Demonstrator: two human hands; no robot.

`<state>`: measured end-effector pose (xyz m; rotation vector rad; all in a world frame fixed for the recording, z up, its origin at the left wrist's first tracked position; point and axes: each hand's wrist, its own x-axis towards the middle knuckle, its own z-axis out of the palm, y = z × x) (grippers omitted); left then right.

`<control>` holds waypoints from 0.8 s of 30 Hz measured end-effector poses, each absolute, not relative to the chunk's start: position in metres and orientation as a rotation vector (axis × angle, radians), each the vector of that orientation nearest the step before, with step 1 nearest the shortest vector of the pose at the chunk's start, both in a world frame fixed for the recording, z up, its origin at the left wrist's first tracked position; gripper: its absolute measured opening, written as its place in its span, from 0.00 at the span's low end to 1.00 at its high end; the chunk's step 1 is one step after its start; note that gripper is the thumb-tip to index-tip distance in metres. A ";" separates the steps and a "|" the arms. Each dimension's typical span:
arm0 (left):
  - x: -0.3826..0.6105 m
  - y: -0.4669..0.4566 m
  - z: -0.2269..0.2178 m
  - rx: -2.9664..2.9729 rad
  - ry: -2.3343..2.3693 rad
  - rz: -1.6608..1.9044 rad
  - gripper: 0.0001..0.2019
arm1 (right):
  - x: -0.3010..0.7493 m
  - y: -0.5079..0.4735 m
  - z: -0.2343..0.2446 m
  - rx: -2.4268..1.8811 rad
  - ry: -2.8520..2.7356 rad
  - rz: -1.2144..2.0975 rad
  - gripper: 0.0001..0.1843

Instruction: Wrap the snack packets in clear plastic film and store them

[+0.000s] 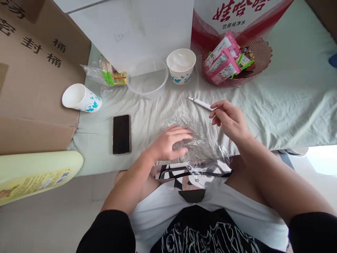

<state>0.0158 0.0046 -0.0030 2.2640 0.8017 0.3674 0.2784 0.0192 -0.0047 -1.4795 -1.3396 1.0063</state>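
Observation:
My left hand (pixel 172 142) is open, fingers and thumb apart, over a crumpled sheet of clear plastic film (pixel 197 140). The film spreads across the cloth and hangs over its front edge toward my lap. Farther right, my right hand (pixel 230 119) has its fingertips and thumb around the near end of a slim white utility knife (pixel 202 103). The knife's metal tip points up and left, close to the cloth. Whether the knife rests on the cloth cannot be made out.
On the cloth-covered surface (pixel 295 116) stand a clear plastic bowl (pixel 149 89), a paper bowl (pixel 181 70) and a red basket (pixel 223 80) of snack packets. A phone (pixel 121 134) and a tipped paper cup (pixel 91 102) lie left. Boxes line the back and left, beside a yellow bottle (pixel 39 175).

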 end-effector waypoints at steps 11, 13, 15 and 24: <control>0.042 -0.040 -0.026 2.643 0.698 0.106 0.27 | 0.274 0.025 -0.013 -1.433 -1.324 1.015 0.08; 0.042 -0.034 -0.027 2.472 0.658 0.304 0.21 | 0.275 0.026 -0.014 -1.416 -1.317 1.004 0.09; 0.041 -0.029 -0.023 2.167 0.588 0.565 0.18 | 0.277 0.026 -0.015 -1.388 -1.317 0.982 0.08; 0.030 -0.004 0.011 0.614 0.836 0.830 0.19 | 0.268 0.017 -0.006 -1.098 -1.201 1.391 0.10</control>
